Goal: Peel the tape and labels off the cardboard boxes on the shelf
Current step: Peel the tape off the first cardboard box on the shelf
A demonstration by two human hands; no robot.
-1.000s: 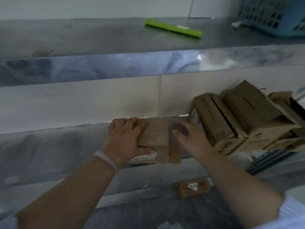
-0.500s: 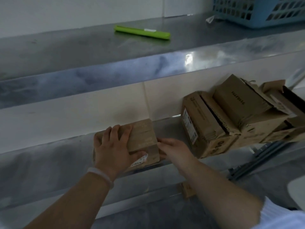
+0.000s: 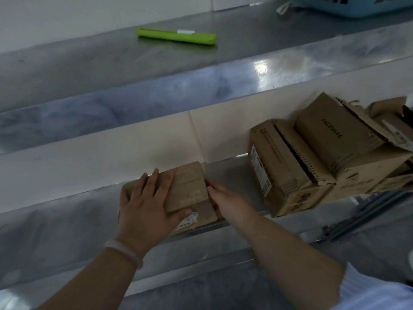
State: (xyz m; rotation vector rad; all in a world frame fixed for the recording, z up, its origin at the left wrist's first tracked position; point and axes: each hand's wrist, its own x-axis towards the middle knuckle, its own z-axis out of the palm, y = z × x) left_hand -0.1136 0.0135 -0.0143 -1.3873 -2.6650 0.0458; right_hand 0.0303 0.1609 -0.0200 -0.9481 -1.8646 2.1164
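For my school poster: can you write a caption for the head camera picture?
Left hand flat on a small cardboard box, right hand against its side, white label at its front edge.

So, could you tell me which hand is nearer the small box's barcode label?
Left: left hand, thumb tip at the barcode label; right hand beside the small box, on its right.

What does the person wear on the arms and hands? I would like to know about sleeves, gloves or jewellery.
The left hand and the right hand are bare: no gloves, and no ring shows. A thin pale bracelet circles the left wrist, and that forearm is uncovered. The right arm has a white sleeve that leaves the forearm uncovered.
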